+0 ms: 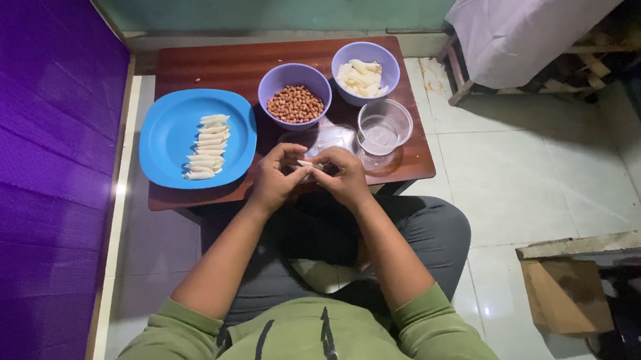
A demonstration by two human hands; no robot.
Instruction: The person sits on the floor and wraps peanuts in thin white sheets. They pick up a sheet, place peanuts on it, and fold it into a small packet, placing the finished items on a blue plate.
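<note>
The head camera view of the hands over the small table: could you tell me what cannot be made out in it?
- The pale piece pinched between the left hand and right hand: mostly covered by fingers, too small to identify.
- Clear cup: its contents cannot be told.
- Flat clear item beyond the hands: glare blurs it.
- Table near edge: hidden by the hands and forearms.

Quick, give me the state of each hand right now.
Left hand: fingers pinched on a small pale strip, shared with the other hand.
Right hand: fingers curled, pinching the same strip.
</note>
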